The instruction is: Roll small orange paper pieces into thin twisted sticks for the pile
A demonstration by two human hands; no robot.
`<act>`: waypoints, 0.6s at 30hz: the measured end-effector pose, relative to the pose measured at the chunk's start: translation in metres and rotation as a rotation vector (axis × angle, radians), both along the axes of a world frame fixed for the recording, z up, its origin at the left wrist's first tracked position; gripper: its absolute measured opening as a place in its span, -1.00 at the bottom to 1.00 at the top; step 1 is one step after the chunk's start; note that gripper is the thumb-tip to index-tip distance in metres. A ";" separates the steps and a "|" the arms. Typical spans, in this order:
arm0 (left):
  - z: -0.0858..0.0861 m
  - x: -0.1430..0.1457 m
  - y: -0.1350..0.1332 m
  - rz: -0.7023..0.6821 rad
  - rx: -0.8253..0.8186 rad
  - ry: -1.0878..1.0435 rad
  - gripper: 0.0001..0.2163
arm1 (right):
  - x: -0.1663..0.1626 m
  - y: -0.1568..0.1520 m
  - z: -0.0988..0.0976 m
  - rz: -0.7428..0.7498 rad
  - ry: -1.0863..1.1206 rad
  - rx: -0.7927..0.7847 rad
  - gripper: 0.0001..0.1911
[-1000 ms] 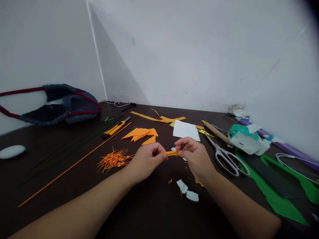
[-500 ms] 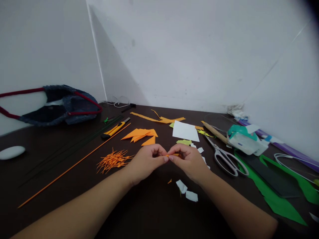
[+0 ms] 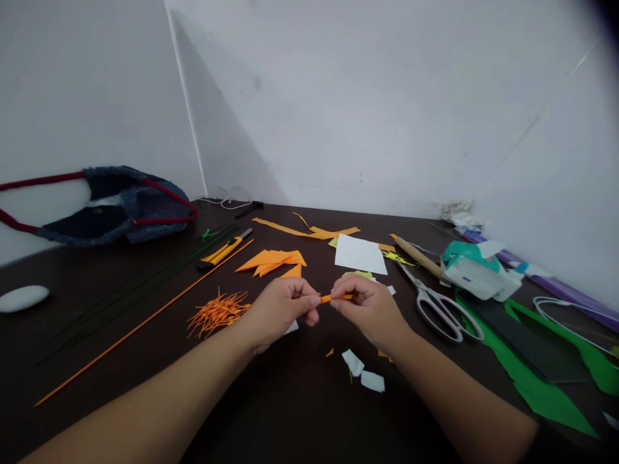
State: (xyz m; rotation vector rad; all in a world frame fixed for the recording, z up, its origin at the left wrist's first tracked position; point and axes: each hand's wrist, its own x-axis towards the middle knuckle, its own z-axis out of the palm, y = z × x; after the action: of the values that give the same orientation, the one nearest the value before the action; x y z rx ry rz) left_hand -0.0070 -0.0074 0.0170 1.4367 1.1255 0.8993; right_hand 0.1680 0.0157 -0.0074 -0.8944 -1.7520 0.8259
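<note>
Both hands pinch one thin orange paper roll (image 3: 337,298) lying sideways just above the dark table (image 3: 271,399), left hand (image 3: 283,309) and right hand (image 3: 370,308) at its ends.

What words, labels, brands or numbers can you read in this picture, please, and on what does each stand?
Nothing here reads.
White and teal dispenser: a small blue mark, too blurred to read.
Yellow utility knife: no legible print.
White sheet: blank.
Orange strip pinched by left hand and right hand: plain.

plain white walls (image 3: 367,96) meet behind a dark table (image 3: 290,412).
</note>
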 end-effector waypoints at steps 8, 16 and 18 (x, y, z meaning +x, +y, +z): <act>-0.004 -0.005 0.008 0.136 0.025 0.025 -0.74 | 0.002 0.000 0.000 -0.012 0.055 -0.104 -0.92; -0.003 0.001 -0.001 -0.055 0.159 0.085 -0.92 | -0.005 -0.011 0.009 0.014 -0.135 0.009 -0.89; -0.003 0.001 -0.001 -0.028 0.225 0.181 -0.94 | -0.005 -0.011 0.009 0.020 -0.154 0.007 -0.90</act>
State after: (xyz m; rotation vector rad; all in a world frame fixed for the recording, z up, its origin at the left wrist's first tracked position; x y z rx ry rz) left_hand -0.0064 -0.0080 0.0144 1.7431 1.1620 0.9126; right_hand 0.1626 0.0042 0.0020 -0.9584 -1.8988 0.7803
